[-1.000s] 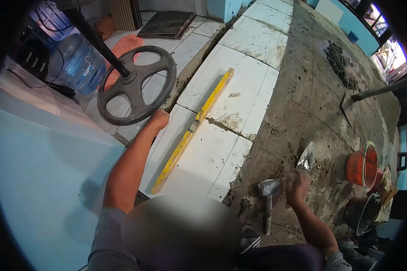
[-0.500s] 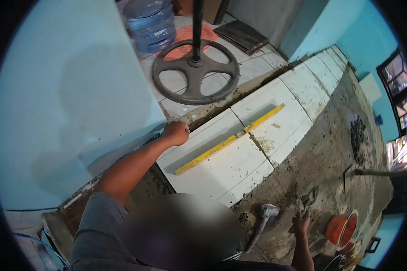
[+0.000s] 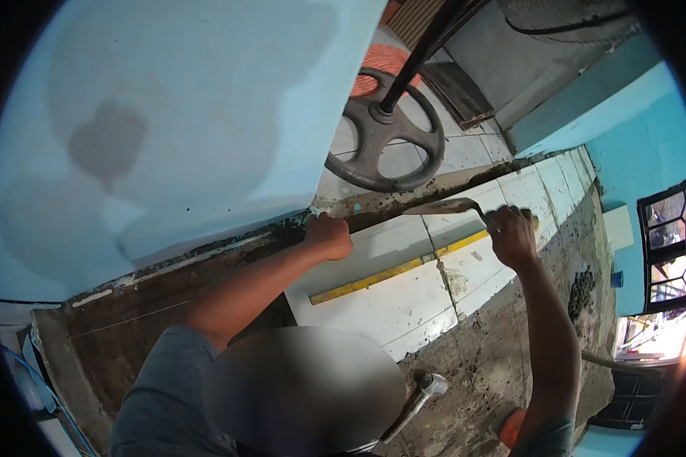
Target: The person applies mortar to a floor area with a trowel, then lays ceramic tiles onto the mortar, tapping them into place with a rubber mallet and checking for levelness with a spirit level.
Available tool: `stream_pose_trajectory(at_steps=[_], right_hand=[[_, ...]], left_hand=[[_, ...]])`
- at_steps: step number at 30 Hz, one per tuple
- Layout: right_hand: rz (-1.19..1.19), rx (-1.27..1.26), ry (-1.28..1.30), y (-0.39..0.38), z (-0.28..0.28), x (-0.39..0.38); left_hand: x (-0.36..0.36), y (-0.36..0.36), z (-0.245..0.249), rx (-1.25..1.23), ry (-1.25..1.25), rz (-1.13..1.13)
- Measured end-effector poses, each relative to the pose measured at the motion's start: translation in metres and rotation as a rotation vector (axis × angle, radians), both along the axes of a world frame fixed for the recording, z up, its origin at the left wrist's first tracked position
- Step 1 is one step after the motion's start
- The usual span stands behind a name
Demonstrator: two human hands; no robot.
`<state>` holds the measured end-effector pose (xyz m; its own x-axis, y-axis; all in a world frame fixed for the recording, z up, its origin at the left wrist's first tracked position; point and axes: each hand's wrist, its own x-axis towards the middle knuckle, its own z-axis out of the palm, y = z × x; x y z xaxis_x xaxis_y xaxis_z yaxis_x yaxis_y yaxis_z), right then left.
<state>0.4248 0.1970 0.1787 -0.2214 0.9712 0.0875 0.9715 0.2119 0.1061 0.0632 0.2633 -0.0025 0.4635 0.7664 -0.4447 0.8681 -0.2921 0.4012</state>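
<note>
My right hand (image 3: 514, 238) is wrapped round the handle of a trowel (image 3: 443, 206), raised above the white floor tiles (image 3: 392, 308) with its blade pointing left toward the gap by the threshold. Closed into a fist, my left hand (image 3: 329, 236) is at the bottom corner of the blue wall (image 3: 206, 137); whatever its fingers hold, if anything, is hidden. A yellow spirit level (image 3: 373, 282) lies across the tiles between my hands, its far end partly behind my right hand. On the mortar bed below rests a mallet (image 3: 433, 385) with a pale head.
Beyond the threshold stands a grey wheel-shaped base (image 3: 370, 145) with a dark pole. A dark flat board (image 3: 457, 93) lies behind it. Rough wet mortar (image 3: 480, 343) borders the tiles. Part of an orange bucket (image 3: 511, 428) shows beside my right arm.
My right hand has come up from the mortar at lower right to above the tiles, now with the trowel in it. The view has turned, while my left fist stays by the wall corner.
</note>
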Motion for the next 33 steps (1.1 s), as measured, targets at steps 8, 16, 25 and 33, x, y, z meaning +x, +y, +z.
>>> stream_pose_trajectory(at_steps=[8,16,25,33], right_hand=[[0.167,-0.092,0.022,0.103,-0.108,-0.057],[0.206,-0.240,0.187,0.124,-0.174,-0.053],[0.318,-0.275,0.159,0.115,-0.174,-0.039],[0.354,-0.280,0.156,0.112,-0.158,-0.026]], left_hand=[[0.006,-0.001,-0.001,-0.024,-0.015,0.081],[0.006,-0.006,-0.010,-0.010,-0.037,0.136],[0.007,-0.007,-0.012,-0.040,-0.080,0.190],[0.006,-0.008,-0.013,-0.025,-0.070,0.208]])
